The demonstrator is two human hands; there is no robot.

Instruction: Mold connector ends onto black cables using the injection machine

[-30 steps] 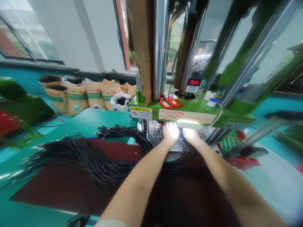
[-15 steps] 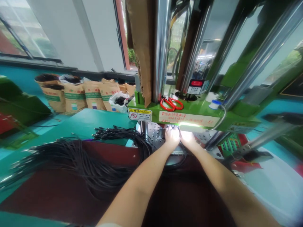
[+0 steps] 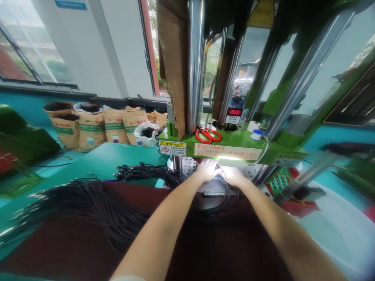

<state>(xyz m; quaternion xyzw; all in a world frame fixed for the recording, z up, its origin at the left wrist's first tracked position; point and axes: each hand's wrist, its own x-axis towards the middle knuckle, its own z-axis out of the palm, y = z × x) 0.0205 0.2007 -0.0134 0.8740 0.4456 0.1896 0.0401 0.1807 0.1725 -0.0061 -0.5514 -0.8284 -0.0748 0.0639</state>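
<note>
Both bare hands reach under the green plate [image 3: 181, 136] of an upright press, in the bright light of a lamp. My left hand [image 3: 207, 171] has its fingers stretched forward, thumb apart and pointing at the other hand; the tips are partly lost beneath the plate. Close beside it, my right hand [image 3: 232, 175] is closed, fingers bent inward at the ends of thin black cables [image 3: 226, 191]. These cables curve out between the hands and loop toward me. What lies under the fingertips is hidden. A metal bar [image 3: 216, 194] sits just in front on the press bed.
Bundled black cables [image 3: 96, 207] lie at left on a dark red board [image 3: 58, 242] and green table. Red-handled scissors [image 3: 208, 135] and a blue-white spool [image 3: 257, 134] sit on the plate. Steel columns [image 3: 195, 70] rise above. Filled sacks [image 3: 92, 130] stand behind; a white tub [image 3: 345, 226] at right.
My left hand has shifted slightly left, and its fingers look more stretched out. More of the looped cables and the metal bar now shows below the hands. The view has tilted up slightly.
</note>
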